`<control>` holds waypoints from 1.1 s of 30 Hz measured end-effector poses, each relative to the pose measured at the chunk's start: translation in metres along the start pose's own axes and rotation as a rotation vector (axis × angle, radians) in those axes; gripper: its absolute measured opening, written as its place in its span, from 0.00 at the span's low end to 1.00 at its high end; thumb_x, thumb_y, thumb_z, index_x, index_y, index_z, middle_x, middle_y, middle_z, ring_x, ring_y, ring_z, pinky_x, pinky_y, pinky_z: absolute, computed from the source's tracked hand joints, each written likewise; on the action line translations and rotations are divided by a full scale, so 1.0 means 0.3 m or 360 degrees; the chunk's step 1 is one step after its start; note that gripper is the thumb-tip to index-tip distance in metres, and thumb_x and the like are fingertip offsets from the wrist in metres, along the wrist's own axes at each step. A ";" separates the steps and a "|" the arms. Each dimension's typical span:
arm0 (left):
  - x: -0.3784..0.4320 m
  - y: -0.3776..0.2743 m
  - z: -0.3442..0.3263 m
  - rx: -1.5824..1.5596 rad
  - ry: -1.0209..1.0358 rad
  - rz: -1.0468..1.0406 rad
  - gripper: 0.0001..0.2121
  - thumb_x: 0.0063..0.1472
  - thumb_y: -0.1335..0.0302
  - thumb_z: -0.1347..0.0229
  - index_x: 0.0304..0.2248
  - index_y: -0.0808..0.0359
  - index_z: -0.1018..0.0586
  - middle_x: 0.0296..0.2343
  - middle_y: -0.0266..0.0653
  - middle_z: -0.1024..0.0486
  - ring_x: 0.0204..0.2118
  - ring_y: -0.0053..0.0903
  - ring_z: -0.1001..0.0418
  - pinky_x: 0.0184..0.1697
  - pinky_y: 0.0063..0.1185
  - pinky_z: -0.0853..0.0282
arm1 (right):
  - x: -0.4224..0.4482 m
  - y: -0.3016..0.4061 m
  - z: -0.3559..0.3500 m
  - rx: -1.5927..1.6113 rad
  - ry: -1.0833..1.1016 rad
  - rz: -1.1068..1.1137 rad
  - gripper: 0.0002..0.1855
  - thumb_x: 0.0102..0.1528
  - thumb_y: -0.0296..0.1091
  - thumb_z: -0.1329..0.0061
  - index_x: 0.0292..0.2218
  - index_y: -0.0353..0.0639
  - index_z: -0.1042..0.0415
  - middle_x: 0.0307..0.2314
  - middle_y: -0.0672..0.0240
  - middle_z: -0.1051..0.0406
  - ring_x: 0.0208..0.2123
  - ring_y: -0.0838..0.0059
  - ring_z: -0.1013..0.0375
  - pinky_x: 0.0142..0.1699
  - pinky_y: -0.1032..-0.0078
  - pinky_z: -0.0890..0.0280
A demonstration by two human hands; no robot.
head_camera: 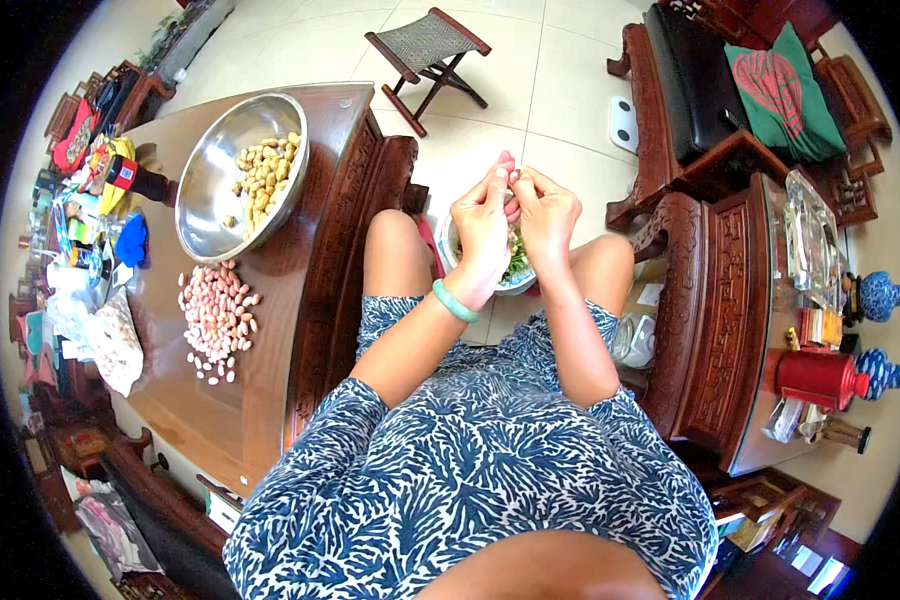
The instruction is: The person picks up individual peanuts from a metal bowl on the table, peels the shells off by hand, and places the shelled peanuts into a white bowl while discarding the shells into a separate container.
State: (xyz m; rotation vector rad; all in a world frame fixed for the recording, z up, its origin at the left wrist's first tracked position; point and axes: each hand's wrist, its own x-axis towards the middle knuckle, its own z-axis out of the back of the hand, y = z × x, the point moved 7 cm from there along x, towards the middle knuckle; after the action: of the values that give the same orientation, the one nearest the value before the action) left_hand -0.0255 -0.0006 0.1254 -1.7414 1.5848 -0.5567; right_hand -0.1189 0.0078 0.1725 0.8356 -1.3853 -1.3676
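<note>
My left hand [484, 214], with a pale green bangle on its wrist, meets my right hand [549, 210] above a bin between my knees. Both sets of fingertips pinch a small brown thing [516, 175], possibly a peanut, mostly hidden by the fingers. Below them the round bin [520, 286] holds green leaves and other scraps, partly covered by my hands. On the wooden table to my left, a steel bowl [202, 187] tilts on its side towards me with unshelled peanuts [270, 172] in it. A heap of shelled pink peanuts [217, 311] lies just nearer than the bowl.
A plastic bag [116, 341], a blue item [130, 240], a dark bottle [139, 180] and bananas [116, 187] crowd the table's far side. A folding stool [431, 45] stands ahead. On my right, a carved side cabinet [720, 322] bears a red canister [817, 380].
</note>
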 end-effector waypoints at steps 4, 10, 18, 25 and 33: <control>0.009 0.008 -0.019 -0.0110 -0.0012 0.0021 0.14 0.61 0.73 0.52 0.44 0.73 0.28 0.37 0.39 0.26 0.29 0.13 0.32 0.26 0.11 0.34 | 0.026 -0.034 0.008 -0.0109 -0.0101 0.0076 0.08 0.53 0.28 0.56 0.27 0.33 0.27 0.11 0.70 0.36 0.13 0.88 0.37 0.17 0.84 0.43; 0.073 0.095 0.031 -0.0147 -0.0032 0.0153 0.11 0.63 0.73 0.55 0.38 0.74 0.27 0.31 0.37 0.28 0.26 0.14 0.33 0.25 0.13 0.34 | 0.031 -0.044 -0.013 -0.0367 -0.0033 0.0097 0.09 0.53 0.29 0.56 0.28 0.32 0.27 0.11 0.61 0.36 0.14 0.82 0.38 0.21 0.77 0.42; 0.128 0.160 0.008 -0.0729 -0.0051 0.0451 0.12 0.66 0.71 0.64 0.30 0.68 0.32 0.41 0.46 0.30 0.21 0.13 0.39 0.23 0.14 0.34 | 0.057 -0.089 0.005 -0.0329 -0.0155 0.0042 0.10 0.53 0.29 0.55 0.34 0.33 0.26 0.19 0.59 0.27 0.21 0.82 0.31 0.27 0.79 0.36; 0.144 0.104 -0.032 -0.1192 0.0225 0.0603 0.13 0.65 0.72 0.66 0.28 0.69 0.33 0.49 0.58 0.40 0.56 0.41 0.45 0.59 0.32 0.49 | 0.057 -0.093 -0.026 -0.0058 -0.0129 0.0291 0.10 0.55 0.26 0.56 0.37 0.31 0.27 0.27 0.62 0.25 0.29 0.81 0.28 0.34 0.81 0.34; 0.114 0.064 -0.075 -0.0966 0.0418 0.0459 0.12 0.63 0.76 0.59 0.43 0.74 0.32 0.40 0.48 0.31 0.44 0.30 0.32 0.49 0.24 0.35 | 0.055 -0.054 -0.019 -0.0014 -0.0072 0.0171 0.13 0.54 0.26 0.53 0.41 0.28 0.30 0.33 0.61 0.27 0.34 0.81 0.30 0.39 0.83 0.34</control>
State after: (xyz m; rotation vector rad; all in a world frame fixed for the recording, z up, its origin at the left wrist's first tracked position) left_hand -0.0494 -0.0390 0.1212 -1.8539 2.3230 -0.1679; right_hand -0.1207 -0.0117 0.1589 0.7181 -1.4373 -1.3155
